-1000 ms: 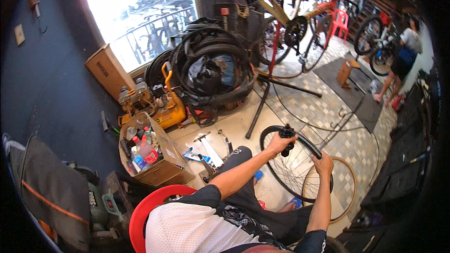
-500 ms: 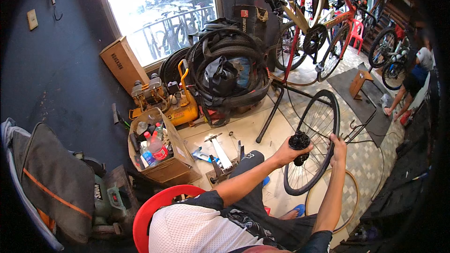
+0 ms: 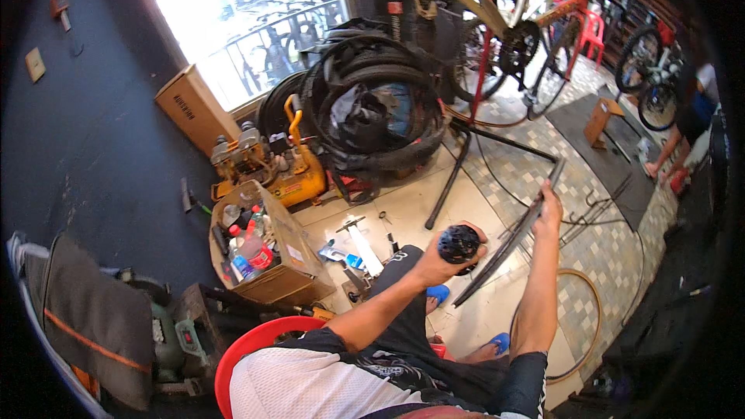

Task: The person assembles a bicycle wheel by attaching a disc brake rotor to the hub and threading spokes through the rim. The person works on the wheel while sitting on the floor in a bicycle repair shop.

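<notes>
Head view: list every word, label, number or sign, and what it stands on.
Tall cardboard box: dark lettering, not copied here.
Dark carton: lettering blurred.
Yellow compressor: marking too small to read.
Red-labelled bottle: print too small.
Red bicycle frame: lettering blurred.
Green machine: pale lettering, blurred.

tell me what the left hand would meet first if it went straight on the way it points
Probably the thin black bicycle wheel, seen nearly edge-on in the right hand; it crosses the line of the left hand, though depth is unclear.

Wheel now almost edge-on instead of open-faced, with the right grip higher in view.
</notes>
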`<state>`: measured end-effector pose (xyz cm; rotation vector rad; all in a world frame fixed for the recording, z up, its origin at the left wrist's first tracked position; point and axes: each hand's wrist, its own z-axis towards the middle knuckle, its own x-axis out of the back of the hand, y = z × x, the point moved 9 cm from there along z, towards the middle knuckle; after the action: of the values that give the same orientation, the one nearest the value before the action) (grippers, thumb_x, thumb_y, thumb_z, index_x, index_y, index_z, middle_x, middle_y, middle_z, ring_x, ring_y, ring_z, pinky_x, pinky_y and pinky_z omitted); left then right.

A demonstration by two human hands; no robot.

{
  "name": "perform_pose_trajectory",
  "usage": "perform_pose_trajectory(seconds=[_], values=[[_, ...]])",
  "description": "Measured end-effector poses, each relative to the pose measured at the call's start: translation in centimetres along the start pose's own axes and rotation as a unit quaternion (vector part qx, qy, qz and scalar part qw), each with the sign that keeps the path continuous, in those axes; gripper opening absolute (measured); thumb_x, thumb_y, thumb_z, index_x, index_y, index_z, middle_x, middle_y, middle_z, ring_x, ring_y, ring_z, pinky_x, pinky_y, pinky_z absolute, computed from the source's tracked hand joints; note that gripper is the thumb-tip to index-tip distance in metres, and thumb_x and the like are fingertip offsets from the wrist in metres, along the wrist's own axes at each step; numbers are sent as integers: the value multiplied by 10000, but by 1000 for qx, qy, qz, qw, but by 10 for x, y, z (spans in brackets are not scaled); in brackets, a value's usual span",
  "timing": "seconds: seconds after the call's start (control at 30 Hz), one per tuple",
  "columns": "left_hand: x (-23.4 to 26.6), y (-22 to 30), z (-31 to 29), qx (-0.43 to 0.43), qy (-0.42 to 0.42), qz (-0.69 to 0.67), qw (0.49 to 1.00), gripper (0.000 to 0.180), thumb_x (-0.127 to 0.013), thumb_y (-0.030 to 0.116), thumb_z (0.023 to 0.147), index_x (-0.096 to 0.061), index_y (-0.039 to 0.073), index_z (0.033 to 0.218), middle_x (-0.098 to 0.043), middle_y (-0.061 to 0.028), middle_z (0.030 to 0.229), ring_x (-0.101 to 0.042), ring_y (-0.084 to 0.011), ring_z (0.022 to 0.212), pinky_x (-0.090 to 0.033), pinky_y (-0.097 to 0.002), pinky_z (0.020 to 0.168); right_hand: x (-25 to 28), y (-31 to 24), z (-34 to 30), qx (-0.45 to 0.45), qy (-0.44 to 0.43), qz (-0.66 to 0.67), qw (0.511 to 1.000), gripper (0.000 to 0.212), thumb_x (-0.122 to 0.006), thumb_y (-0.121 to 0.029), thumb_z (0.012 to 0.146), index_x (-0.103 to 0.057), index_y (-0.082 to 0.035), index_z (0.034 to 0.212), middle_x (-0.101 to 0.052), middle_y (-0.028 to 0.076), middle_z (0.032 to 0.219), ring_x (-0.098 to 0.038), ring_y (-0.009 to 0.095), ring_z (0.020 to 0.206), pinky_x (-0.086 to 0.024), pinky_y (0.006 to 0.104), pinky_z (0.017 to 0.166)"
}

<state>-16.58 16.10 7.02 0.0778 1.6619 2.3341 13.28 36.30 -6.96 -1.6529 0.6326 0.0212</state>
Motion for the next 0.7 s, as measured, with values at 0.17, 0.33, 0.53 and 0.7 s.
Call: perform_pose_trajectory(seconds=[0.17, 0.33, 0.53, 0.7], values=[[8, 9, 5, 44, 45, 58, 996, 229, -802, 133, 902, -677, 51, 1076, -673, -14, 1003, -610, -101, 915, -488, -261, 842, -14, -13, 2, 91, 79, 60, 991, 238, -749, -240, 911, -711, -37, 1029, -695, 94, 995, -639, 225, 948, -508, 392, 858], [0, 23, 14, 48, 44, 89, 994, 321, -825, 122, 878, -669, 54, 1150, -659, 10, 928, -595, -81, 843, -482, -245, 783, -29, -53, -21, 20, -3, 230, 973, 362, -675, -387, 928, -623, -127, 1175, -634, 29, 1109, -563, 207, 1016, -412, 418, 921], [-7, 80, 49, -179, 57, 276, 943, 687, -881, 216, 776, -563, 19, 1352, -551, -150, 1317, -474, -321, 1319, -353, -414, 1139, -75, -135, -69, 44, -158, 154, 974, 429, -652, -464, 929, -613, -134, 1201, -627, 45, 1201, -591, 206, 1123, -462, 367, 911], [-5, 142, 79, -274, 102, 407, 865, 763, -885, 256, 764, -526, -1, 1387, -513, -212, 1409, -380, -407, 1436, -293, -479, 1196, -127, -187, -104, 90, -288, 141, 943, 369, -645, -418, 951, -608, -145, 1196, -647, 21, 1233, -597, 200, 1160, -453, 356, 961]])
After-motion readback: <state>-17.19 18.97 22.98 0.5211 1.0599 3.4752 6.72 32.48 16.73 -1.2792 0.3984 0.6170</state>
